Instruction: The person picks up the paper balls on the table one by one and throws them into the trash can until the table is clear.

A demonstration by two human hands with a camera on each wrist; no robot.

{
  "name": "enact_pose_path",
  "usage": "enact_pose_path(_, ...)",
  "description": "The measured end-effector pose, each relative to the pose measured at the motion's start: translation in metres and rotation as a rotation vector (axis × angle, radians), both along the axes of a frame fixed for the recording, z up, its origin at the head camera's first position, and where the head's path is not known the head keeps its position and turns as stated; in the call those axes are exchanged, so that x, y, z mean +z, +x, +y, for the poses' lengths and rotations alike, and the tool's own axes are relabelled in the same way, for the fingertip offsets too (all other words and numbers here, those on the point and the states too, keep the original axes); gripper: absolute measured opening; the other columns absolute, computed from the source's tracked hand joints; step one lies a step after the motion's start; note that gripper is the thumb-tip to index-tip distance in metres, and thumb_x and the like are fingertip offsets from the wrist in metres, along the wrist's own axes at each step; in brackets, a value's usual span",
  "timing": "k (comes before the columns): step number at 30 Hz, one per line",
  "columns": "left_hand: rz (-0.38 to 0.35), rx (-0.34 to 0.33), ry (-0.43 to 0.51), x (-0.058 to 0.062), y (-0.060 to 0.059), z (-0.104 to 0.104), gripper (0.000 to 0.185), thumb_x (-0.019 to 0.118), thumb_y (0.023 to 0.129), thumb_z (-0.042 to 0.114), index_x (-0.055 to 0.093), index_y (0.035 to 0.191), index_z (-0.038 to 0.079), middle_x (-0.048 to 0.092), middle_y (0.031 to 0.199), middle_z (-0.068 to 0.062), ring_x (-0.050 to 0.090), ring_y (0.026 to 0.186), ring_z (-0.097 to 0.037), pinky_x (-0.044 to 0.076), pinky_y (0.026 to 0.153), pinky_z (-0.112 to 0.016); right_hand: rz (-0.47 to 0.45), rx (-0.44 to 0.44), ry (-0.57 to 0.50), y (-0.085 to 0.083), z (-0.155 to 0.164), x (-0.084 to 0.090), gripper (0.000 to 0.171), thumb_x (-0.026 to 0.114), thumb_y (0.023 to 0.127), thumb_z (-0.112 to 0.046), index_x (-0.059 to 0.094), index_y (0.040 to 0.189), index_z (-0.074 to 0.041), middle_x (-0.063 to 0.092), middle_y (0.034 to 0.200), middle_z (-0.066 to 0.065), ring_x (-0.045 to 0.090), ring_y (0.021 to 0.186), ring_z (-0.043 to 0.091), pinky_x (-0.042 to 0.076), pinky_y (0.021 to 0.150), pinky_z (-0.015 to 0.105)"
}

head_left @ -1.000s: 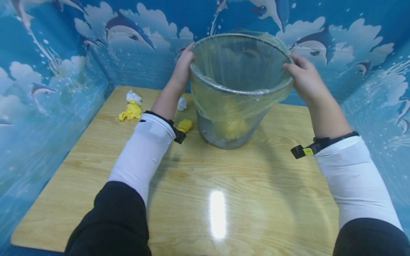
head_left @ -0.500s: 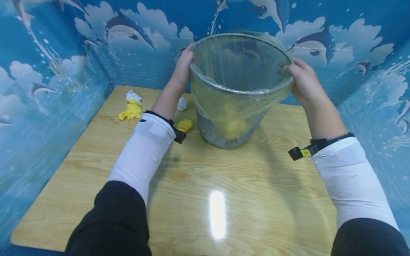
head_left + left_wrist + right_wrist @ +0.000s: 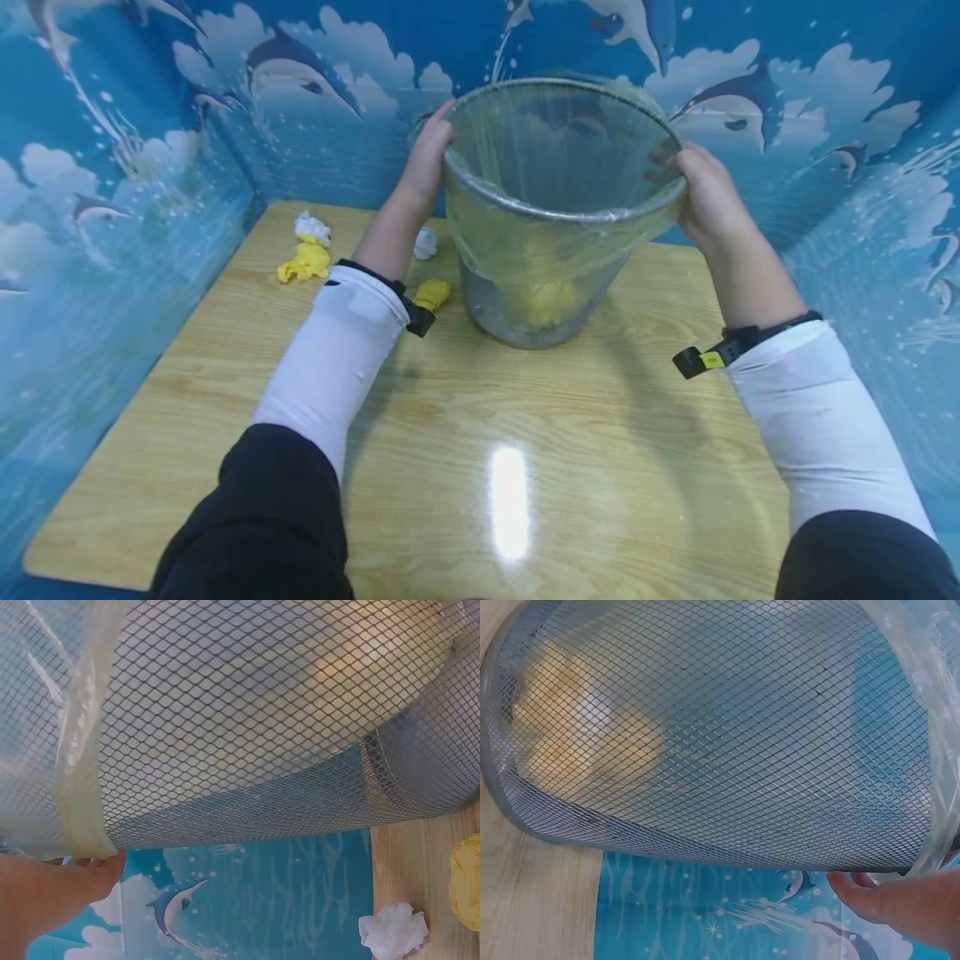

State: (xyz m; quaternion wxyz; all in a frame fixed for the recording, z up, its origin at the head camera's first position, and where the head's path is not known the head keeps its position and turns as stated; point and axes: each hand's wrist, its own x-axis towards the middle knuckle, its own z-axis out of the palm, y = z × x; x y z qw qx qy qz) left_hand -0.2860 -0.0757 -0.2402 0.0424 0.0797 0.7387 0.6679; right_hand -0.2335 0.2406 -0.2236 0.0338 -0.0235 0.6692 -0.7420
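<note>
Bright overhead light; glare on table (image 3: 510, 500); edges warped.

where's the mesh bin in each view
Head: the bin stands upper centre on the table, left hand and right hand at its rim.
Left wrist: its mesh wall fills the top and middle.
Right wrist: its wall fills most of the frame.
Shared landmark: the clear liner folded over the rim, seen at the left edge and the right edge.

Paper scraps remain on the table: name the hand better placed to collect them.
Left. The left hand grips the silver mesh wastebasket on the side where the crumpled yellow paper ball lies; the right hand is across the basket.
</note>
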Motion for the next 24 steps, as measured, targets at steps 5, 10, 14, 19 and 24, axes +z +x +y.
enact_pose_path(5, -0.030, -0.003, 0.018, 0.0008, -0.0001, -0.0032, 0.060, 0.029, 0.097, 0.026, 0.019, 0.155, 0.032, 0.008, 0.160, 0.017, 0.007, 0.148, -0.005, 0.026, 0.110, -0.030, -0.002, -0.004, 0.018, -0.0010, -0.0007, -0.0010, 0.058, 0.037, 0.098, -0.014, 0.020, 0.153, -0.007, 0.041, 0.130, 0.001, 0.044, 0.116, 0.017, 0.048, 0.086, 0.022)
enact_pose_path(10, -0.110, 0.011, 0.066, 0.0045, -0.0003, -0.0049, 0.056, 0.037, 0.098, 0.028, 0.025, 0.153, 0.037, 0.011, 0.159, 0.017, 0.014, 0.147, -0.008, 0.019, 0.120, -0.038, -0.012, -0.009, 0.047, -0.0010, -0.0017, -0.0007, 0.058, 0.036, 0.099, -0.016, 0.018, 0.154, -0.010, 0.036, 0.140, 0.001, 0.036, 0.131, 0.022, 0.038, 0.103, 0.031)
enact_pose_path(14, -0.143, 0.028, 0.073, 0.0076, 0.0004, -0.0042, 0.053, 0.040, 0.100, 0.031, 0.027, 0.151, 0.039, 0.013, 0.159, 0.018, 0.019, 0.146, -0.008, 0.021, 0.119, -0.036, -0.010, -0.008, 0.055, -0.0005, -0.0018, -0.0006, 0.058, 0.035, 0.098, -0.017, 0.019, 0.153, -0.010, 0.034, 0.142, 0.002, 0.033, 0.135, 0.024, 0.034, 0.108, 0.034)
enact_pose_path(19, -0.107, -0.001, 0.036, 0.0064, 0.0042, -0.0075, 0.052, 0.037, 0.102, 0.036, 0.023, 0.152, 0.038, 0.011, 0.159, 0.018, 0.016, 0.147, -0.006, 0.020, 0.120, -0.034, -0.012, -0.002, 0.066, 0.0002, -0.0014, -0.0005, 0.058, 0.035, 0.099, -0.018, 0.018, 0.154, -0.011, 0.032, 0.145, 0.002, 0.030, 0.138, 0.025, 0.033, 0.110, 0.034)
enact_pose_path(24, -0.068, -0.010, 0.013, 0.0051, 0.0059, -0.0105, 0.053, 0.033, 0.103, 0.040, 0.020, 0.154, 0.035, 0.011, 0.159, 0.018, 0.014, 0.147, -0.005, 0.020, 0.119, -0.032, -0.019, -0.005, 0.054, -0.0004, -0.0008, -0.0001, 0.058, 0.034, 0.098, -0.017, 0.017, 0.153, -0.011, 0.032, 0.145, 0.002, 0.026, 0.142, 0.027, 0.033, 0.111, 0.034)
